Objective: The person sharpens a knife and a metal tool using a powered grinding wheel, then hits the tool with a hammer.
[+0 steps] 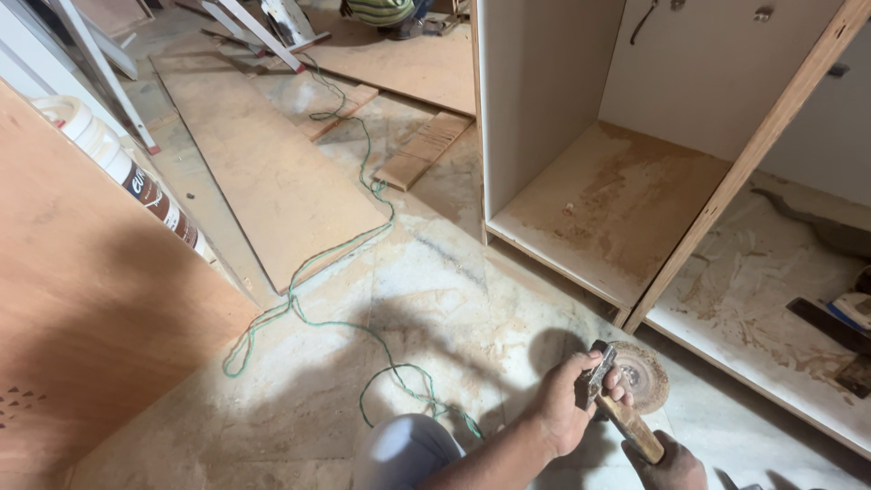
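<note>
My left hand point(570, 401) is closed around the metal head of a hammer point(601, 370), low in the frame to the right. My right hand point(673, 465) grips the lower end of its wooden handle point(632, 426), at the bottom edge. Just behind the hammer head, a round brownish disc point(646, 374) lies on the dusty stone floor. My knee point(401, 451), in pale trousers, shows at the bottom centre.
An open white cabinet carcass point(581, 136) with a plywood edge post point(744, 168) stands right ahead. A green wire point(336, 263) snakes across the floor. Plywood boards point(263, 154) lie at the left, with a sealant tube point(118, 159). Tools point(839, 322) rest at the far right. Another person point(381, 11) is at the top.
</note>
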